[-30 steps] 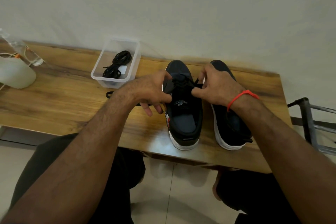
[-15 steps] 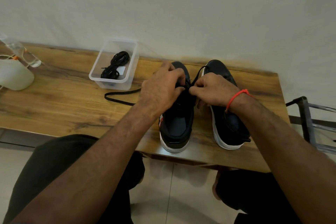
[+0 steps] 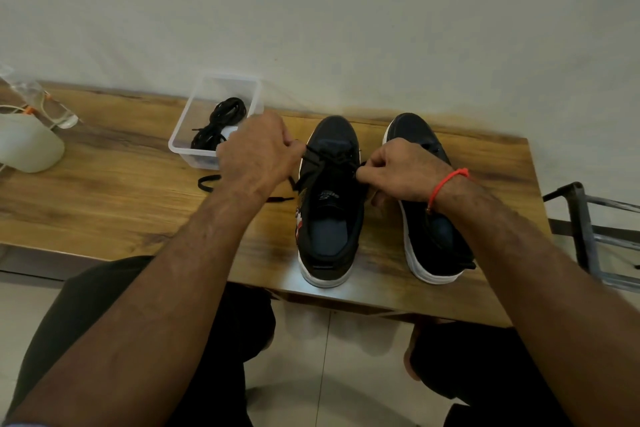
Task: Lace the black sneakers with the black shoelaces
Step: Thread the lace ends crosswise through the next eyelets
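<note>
Both hands, left [image 3: 258, 152] and right [image 3: 398, 168], pinched the shoelace [image 3: 332, 158] across the left sneaker [image 3: 329, 218]; pulling both ends evenly would seat it.

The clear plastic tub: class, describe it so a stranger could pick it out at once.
Start at the wooden table against the pale wall. Near its far edge, left of the two black sneakers, stands the clear plastic tub. It alone is see-through, with a bundled black shoelace inside.
</note>
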A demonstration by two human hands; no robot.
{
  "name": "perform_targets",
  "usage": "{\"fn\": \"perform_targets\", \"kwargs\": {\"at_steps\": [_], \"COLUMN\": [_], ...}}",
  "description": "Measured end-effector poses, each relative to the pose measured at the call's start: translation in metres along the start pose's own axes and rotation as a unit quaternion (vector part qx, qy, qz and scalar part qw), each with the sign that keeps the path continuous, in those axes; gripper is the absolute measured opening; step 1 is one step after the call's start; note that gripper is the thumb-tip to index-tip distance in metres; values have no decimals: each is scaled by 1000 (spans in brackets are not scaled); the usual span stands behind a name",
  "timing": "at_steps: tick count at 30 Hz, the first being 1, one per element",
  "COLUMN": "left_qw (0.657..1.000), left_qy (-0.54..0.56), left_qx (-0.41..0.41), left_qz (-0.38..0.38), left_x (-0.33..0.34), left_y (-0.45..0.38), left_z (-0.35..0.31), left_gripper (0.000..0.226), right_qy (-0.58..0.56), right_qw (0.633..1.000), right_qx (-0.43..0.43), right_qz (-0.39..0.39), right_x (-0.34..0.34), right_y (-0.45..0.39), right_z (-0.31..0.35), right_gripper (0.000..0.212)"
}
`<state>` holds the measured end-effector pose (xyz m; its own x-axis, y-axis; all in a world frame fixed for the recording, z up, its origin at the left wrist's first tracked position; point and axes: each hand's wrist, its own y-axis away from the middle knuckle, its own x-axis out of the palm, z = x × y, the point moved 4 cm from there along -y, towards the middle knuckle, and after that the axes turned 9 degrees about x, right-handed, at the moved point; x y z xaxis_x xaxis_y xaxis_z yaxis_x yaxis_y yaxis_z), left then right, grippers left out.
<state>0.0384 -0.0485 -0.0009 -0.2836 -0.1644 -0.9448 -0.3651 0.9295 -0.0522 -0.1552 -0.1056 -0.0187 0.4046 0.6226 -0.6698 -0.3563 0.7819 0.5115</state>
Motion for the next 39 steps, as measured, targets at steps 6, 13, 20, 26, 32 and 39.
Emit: {"fn": "perform_targets", "kwargs": {"at_steps": [6,13,20,26,32,39], "left_qw": [965,961,983,986,962,977], "left_qy": [80,-9,183,75,-29,18], "left_qx": [228,275,21,128,253,208], "left_qz": [98,35,-20,70,102,40], "left_x": [22,23,-3,4,27,12], "left_y": [8,8,-12,-6,17,5], "left_z": [-37,-39,5,-7,-47,-37], "left_gripper": [37,22,16,47,43,13], "right_qy": [-9,3,2,11,14,14], "right_qw": [1000,1000,1000,1000,1000,1000], "right_qx": [2,5,15,19,17,16], "right_qz": [10,10,5,-2,2,3], "right_x": [1,0,-3,-5,-6,-5], "right_y": [-1,-1,2,3,3,4], "right_z": [-1,0,-2,1,-1,1], "right_gripper": [23,23,24,24,25,23]}}
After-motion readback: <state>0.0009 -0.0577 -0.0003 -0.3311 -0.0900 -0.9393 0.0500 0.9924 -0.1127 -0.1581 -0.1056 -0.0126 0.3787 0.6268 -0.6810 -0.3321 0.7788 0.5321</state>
